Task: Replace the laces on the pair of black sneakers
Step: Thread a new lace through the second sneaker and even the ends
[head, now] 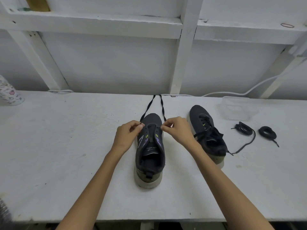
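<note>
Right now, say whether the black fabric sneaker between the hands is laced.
Mostly unlaced: the black sneaker shows empty eyelets; its lace trails forward.

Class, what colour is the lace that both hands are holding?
Black flat lace, seen best in the head view.

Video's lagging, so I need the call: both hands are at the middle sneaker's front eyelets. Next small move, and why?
Probably draw both strands back evenly before crossing them. The left hand and right hand each pinch the lace by the front eyelets of the middle sneaker, its strands trail to the far edge of the table, and the eyelets along the tongue look unlaced.
</note>
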A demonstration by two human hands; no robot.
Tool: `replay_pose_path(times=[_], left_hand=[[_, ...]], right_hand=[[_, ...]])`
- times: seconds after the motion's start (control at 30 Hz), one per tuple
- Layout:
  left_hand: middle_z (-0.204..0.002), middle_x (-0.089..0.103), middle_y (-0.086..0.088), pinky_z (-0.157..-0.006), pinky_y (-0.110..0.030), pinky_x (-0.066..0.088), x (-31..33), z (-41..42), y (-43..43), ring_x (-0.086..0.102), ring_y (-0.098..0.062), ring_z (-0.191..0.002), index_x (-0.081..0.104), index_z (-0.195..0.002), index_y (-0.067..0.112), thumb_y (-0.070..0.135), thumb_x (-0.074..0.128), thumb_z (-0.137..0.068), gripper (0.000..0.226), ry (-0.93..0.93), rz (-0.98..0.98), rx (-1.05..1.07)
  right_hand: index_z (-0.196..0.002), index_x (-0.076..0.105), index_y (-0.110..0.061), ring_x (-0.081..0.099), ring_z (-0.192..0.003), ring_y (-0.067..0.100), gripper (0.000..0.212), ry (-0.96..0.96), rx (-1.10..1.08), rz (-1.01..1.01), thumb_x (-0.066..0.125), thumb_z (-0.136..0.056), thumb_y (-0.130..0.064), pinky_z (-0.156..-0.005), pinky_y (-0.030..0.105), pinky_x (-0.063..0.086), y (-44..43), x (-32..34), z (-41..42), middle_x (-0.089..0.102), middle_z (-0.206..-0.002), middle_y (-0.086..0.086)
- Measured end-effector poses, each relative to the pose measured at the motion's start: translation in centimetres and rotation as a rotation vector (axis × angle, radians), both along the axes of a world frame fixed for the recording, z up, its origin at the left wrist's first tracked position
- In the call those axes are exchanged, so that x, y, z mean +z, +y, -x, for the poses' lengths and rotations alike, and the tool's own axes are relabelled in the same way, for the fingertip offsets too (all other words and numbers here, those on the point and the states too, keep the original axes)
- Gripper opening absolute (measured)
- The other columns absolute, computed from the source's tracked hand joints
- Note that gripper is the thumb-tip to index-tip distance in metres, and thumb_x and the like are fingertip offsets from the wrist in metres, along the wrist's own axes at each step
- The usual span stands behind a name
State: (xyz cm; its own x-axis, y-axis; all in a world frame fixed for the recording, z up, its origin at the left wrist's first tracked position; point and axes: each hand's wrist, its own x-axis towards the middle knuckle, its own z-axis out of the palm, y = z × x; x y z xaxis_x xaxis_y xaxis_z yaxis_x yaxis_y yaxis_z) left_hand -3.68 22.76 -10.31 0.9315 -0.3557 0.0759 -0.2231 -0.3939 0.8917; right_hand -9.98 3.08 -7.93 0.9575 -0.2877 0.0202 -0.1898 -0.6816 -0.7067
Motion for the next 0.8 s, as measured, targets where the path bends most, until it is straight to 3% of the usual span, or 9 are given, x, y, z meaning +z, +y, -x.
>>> replay_pose_path(times=[0.07,0.13,0.27,0.37,0.4,0.5,0.8], left_hand=[[-0.090,0.072,0.006,-0.079,-0.019,0.049,0.6,-0.1,-0.6,0.064,-0.006,-0.085,0.072,-0.097,0.017,0.019,0.061,-0.094,0.012,-0.005,-0.024,-0.047],[-0.091,0.072,0.004,-0.079,-0.021,0.048,1.3,-0.2,-1.4,0.062,-0.007,-0.084,0.072,-0.098,0.014,0.020,0.060,-0.094,0.014,0.005,-0.075,-0.112],[-0.072,0.064,0.007,-0.072,-0.019,0.042,1.8,-0.7,-2.7,0.054,-0.003,-0.068,0.072,-0.098,0.013,0.014,0.063,-0.089,0.013,-0.004,-0.248,-0.193],[-0.090,0.070,0.006,-0.080,-0.018,0.044,2.0,-1.0,-3.2,0.062,-0.007,-0.086,0.072,-0.096,0.013,0.010,0.066,-0.085,0.013,-0.011,-0.295,-0.186],[-0.087,0.068,0.006,-0.081,-0.020,0.045,2.2,-1.0,-3.3,0.061,-0.008,-0.086,0.072,-0.095,0.013,0.011,0.068,-0.085,0.012,-0.019,-0.303,-0.185],[-0.061,0.051,0.015,-0.079,-0.021,0.044,2.4,-1.1,-3.3,0.054,-0.008,-0.073,0.073,-0.094,0.010,0.014,0.071,-0.084,0.011,-0.051,-0.320,-0.181],[-0.049,0.048,0.025,-0.069,-0.019,0.041,1.9,-1.4,-3.2,0.051,-0.002,-0.062,0.073,-0.090,0.015,0.018,0.073,-0.082,0.008,-0.067,-0.298,-0.196]], right_hand=[[-0.086,0.077,-0.014,0.062,-0.075,0.012,0.012,0.025,0.025,0.124,0.066,-0.086,-0.019,-0.065,0.029,0.050,0.2,0.5,-0.3,0.072,-0.081,-0.002],[-0.083,0.074,-0.013,0.062,-0.077,0.019,0.012,0.053,0.064,0.245,0.063,-0.085,-0.017,-0.064,0.031,0.048,0.4,1.0,-0.6,0.071,-0.081,0.000],[-0.078,0.066,-0.011,0.059,-0.077,0.028,0.009,0.097,0.118,0.453,0.059,-0.083,-0.011,-0.060,0.029,0.039,1.1,2.1,-1.1,0.066,-0.084,0.007],[-0.080,0.061,-0.008,0.057,-0.078,0.030,0.005,0.127,0.136,0.550,0.058,-0.084,-0.010,-0.063,0.031,0.041,1.8,2.5,-1.4,0.062,-0.089,0.009],[-0.084,0.063,-0.004,0.058,-0.079,0.031,0.007,0.132,0.138,0.578,0.058,-0.084,-0.009,-0.064,0.033,0.044,1.9,2.6,-1.5,0.062,-0.090,0.011],[-0.092,0.066,-0.003,0.058,-0.082,0.034,0.011,0.154,0.142,0.611,0.059,-0.085,-0.008,-0.070,0.035,0.047,2.2,2.7,-1.6,0.061,-0.094,0.014],[-0.091,0.064,-0.001,0.058,-0.084,0.033,0.010,0.173,0.114,0.553,0.062,-0.084,-0.008,-0.068,0.034,0.047,2.1,2.5,-2.1,0.059,-0.092,0.014]])
